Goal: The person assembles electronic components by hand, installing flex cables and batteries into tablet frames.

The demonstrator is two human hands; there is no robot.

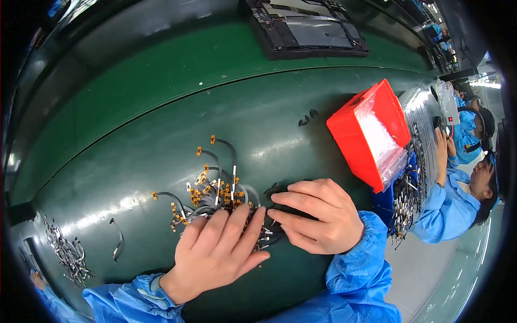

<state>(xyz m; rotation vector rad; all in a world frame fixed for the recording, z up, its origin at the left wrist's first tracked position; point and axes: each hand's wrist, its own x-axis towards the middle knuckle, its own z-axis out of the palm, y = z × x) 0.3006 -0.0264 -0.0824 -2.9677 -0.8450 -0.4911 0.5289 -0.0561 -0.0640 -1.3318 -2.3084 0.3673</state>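
A heap of short grey ribbon cables (pixel 219 185) with small orange and white connector ends lies on the green table in front of me. My left hand (pixel 215 253) rests over the near side of this heap, its fingers stretched out and slightly apart. To its right, my right hand (pixel 323 218) reaches in from the side with extended, parted fingers. Its fingertips are at some small black parts (pixel 274 188) by the heap's right edge. The right thumb is hidden under the hand, and the cables below my left fingers are covered.
A red bin (pixel 353 140) with clear plastic bags stands right, beside a blue bin (pixel 385 203) of loose cables. A cable pile (pixel 69 253) and a single cable (pixel 117 239) lie left. A black device frame (pixel 318 32) sits at the back. A co-worker (pixel 458 199) sits right.
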